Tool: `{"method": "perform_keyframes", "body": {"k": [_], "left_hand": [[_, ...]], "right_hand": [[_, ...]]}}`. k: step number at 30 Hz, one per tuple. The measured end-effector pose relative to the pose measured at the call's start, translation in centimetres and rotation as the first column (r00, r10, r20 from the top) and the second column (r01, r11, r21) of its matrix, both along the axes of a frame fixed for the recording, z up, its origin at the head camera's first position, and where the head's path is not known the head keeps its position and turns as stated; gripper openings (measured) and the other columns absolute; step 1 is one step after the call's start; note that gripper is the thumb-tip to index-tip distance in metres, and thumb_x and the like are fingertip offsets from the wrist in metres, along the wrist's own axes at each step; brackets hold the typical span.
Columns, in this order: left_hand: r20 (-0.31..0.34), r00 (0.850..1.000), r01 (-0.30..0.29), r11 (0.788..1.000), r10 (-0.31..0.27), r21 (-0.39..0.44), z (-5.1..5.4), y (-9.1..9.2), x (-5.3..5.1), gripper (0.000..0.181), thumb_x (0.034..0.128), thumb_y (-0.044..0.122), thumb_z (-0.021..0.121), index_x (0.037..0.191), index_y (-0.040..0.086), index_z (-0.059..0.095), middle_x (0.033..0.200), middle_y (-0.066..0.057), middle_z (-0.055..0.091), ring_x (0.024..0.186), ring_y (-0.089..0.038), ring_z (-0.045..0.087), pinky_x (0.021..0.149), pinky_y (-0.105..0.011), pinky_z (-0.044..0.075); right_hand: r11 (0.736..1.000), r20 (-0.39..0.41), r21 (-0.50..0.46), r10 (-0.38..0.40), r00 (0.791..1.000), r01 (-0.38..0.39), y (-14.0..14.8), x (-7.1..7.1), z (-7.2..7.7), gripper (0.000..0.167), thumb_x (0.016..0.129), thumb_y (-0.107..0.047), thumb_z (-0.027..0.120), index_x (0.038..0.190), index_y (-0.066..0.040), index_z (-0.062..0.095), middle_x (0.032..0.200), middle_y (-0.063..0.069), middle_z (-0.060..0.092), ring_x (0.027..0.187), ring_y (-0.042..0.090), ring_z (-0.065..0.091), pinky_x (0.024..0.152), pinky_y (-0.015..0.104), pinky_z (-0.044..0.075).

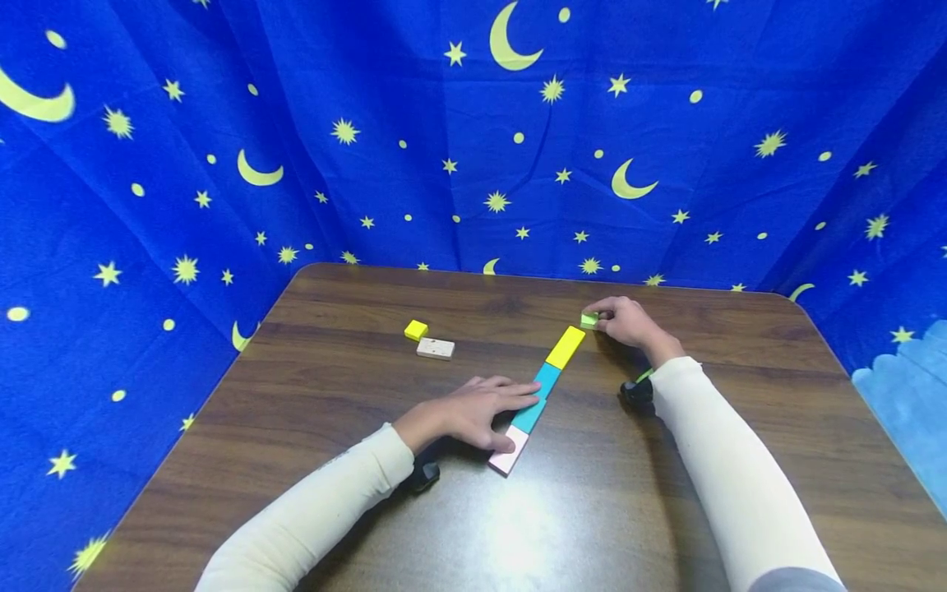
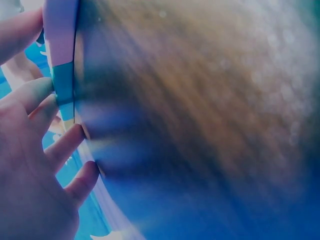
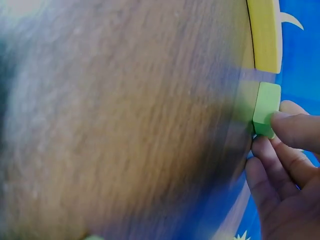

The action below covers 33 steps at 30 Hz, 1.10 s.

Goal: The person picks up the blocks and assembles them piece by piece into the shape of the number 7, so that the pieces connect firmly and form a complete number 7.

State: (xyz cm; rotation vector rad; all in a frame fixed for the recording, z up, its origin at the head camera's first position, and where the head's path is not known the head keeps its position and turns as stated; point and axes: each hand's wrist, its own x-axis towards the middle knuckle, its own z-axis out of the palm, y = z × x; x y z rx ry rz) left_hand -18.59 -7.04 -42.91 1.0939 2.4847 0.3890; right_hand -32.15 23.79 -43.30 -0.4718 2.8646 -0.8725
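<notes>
A slanting row of flat blocks lies on the table: a pale pink one (image 1: 509,451) nearest, then teal (image 1: 527,417) (image 2: 63,82), then a long yellow one (image 1: 565,349) (image 3: 266,37) at the far end. My left hand (image 1: 473,413) (image 2: 37,150) rests with spread fingers against the row, thumb on the pink block, fingertips at the teal part. Just past the yellow end, my right hand (image 1: 627,322) (image 3: 290,170) pinches a small green block (image 1: 588,321) (image 3: 266,107) between thumb and fingers; in the right wrist view a narrow gap separates it from the yellow block.
Left of the row, a small yellow block (image 1: 416,330) sits close to a whitish speckled block (image 1: 436,349). The brown wooden table (image 1: 355,329) ends at a blue curtain (image 1: 414,99) with moons and stars. Dark devices (image 1: 425,477) show under both wrists.
</notes>
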Motion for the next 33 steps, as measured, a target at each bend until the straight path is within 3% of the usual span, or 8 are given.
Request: {"method": "perform_keyframes", "body": {"k": [8, 15, 19, 33], "left_hand": [[0.003, 1.0, 0.004, 1.0, -0.004, 0.01, 0.0, 0.05, 0.02, 0.078, 0.0872, 0.042, 0.066, 0.156, 0.032, 0.031, 0.166, 0.018, 0.017, 0.153, -0.024, 0.025, 0.122, -0.053, 0.021], [-0.003, 1.0, 0.005, 1.0, -0.005, 0.009, -0.08, 0.04, -0.01, 0.079, 0.0871, 0.042, 0.066, 0.156, 0.031, 0.03, 0.166, 0.018, 0.016, 0.153, -0.023, 0.025, 0.123, -0.054, 0.02], [0.003, 1.0, 0.001, 1.0, -0.001, 0.008, -0.14, 0.04, 0.0, 0.079, 0.0873, 0.042, 0.066, 0.156, 0.032, 0.03, 0.166, 0.019, 0.016, 0.153, -0.023, 0.024, 0.123, -0.054, 0.02], [0.006, 1.0, -0.007, 1.0, 0.007, 0.006, -0.22, -0.13, 0.01, 0.079, 0.0871, 0.043, 0.066, 0.156, 0.034, 0.029, 0.166, 0.021, 0.015, 0.153, -0.023, 0.024, 0.122, -0.054, 0.02]], "right_hand": [[1.0, -0.034, -0.018, 0.014, 0.999, -0.015, -0.35, -0.1, -0.25, 0.033, 0.091, 0.001, 0.057, 0.121, -0.001, 0.07, 0.108, 0.021, 0.068, 0.09, 0.025, 0.056, 0.077, 0.031, 0.045], [0.999, -0.052, -0.011, 0.041, 0.998, -0.042, -0.43, -0.13, -0.54, 0.032, 0.092, -0.001, 0.06, 0.123, -0.001, 0.068, 0.123, 0.025, 0.067, 0.104, 0.034, 0.062, 0.093, 0.049, 0.051], [0.999, -0.053, -0.013, 0.042, 0.998, -0.043, -0.58, -0.12, -0.67, 0.031, 0.093, -0.003, 0.061, 0.123, -0.001, 0.068, 0.125, 0.025, 0.066, 0.11, 0.037, 0.061, 0.098, 0.053, 0.049], [0.999, -0.018, -0.019, 0.038, 0.999, -0.039, -0.87, -0.2, -0.57, 0.03, 0.094, -0.005, 0.06, 0.123, -0.004, 0.069, 0.125, 0.022, 0.067, 0.108, 0.033, 0.061, 0.094, 0.049, 0.051]]}}
